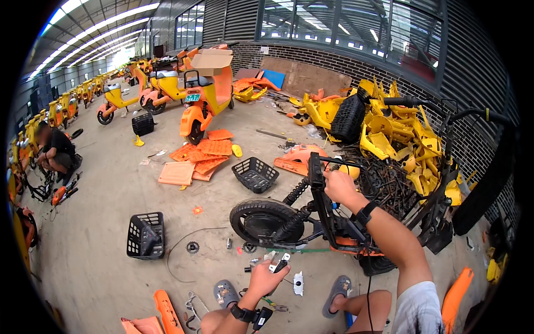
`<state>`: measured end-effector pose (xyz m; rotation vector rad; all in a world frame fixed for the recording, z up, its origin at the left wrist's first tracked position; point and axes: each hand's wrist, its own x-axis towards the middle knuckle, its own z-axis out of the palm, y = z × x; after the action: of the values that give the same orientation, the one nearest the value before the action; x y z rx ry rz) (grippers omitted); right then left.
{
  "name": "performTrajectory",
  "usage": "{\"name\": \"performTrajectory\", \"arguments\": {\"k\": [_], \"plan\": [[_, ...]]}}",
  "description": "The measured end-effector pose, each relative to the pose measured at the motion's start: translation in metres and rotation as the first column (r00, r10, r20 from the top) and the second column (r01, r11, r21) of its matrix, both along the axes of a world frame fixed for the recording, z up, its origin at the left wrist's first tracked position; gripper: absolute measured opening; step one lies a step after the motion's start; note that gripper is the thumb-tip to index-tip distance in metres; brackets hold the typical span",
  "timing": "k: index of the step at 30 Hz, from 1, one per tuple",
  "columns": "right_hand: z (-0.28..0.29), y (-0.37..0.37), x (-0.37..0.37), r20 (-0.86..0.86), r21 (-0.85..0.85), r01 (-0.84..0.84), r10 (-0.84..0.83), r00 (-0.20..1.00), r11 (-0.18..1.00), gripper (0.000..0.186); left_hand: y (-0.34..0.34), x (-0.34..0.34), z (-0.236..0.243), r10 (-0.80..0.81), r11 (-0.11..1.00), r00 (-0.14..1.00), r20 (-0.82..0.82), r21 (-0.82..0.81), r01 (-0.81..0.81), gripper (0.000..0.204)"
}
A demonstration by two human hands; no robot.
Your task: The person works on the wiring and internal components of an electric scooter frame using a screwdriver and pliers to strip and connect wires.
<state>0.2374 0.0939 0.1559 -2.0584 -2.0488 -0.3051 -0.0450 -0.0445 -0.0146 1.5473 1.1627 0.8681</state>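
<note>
the right hand grips the stripped black scooter frame near its top, steadying it. the left hand is closed on what looks like a small black-handled tool, so a fastener on the frame probably needs loosening next.

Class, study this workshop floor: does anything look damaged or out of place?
Yes. The stripped black scooter frame lies on its side, bodywork gone. Orange panels and black baskets are strewn across the floor, and yellow shells are heaped against the wall.

Four black baskets are counted: one at lower left, one mid-floor, one farther back, one on the yellow heap. Two grey sandals are seen.
</note>
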Motion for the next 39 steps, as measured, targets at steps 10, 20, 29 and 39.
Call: {"name": "performTrajectory", "arguments": {"k": [10, 20, 29, 39], "plan": [[0.012, -0.017, 0.004, -0.075, -0.098, -0.001, -0.007, 0.997, 0.995, 0.038, -0.011, 0.030, 0.007, -0.141, 0.987, 0.980, -0.142, 0.052, 0.150, 0.059], [0.017, -0.040, 0.001, -0.109, -0.189, 0.048, -0.070, 0.992, 0.981, 0.064, -0.009, 0.030, 0.011, -0.135, 0.989, 0.979, -0.155, 0.037, 0.143, 0.061], [0.010, -0.047, 0.001, -0.130, -0.037, 0.023, -0.028, 0.991, 0.999, 0.078, -0.003, 0.030, -0.002, -0.068, 0.987, 0.979, -0.193, 0.127, 0.094, 0.049], [0.004, -0.032, 0.011, 0.161, 0.065, -0.099, 0.088, 0.983, 0.993, 0.026, -0.006, 0.031, -0.009, -0.088, 0.987, 0.972, -0.218, 0.116, 0.115, 0.052]]}}
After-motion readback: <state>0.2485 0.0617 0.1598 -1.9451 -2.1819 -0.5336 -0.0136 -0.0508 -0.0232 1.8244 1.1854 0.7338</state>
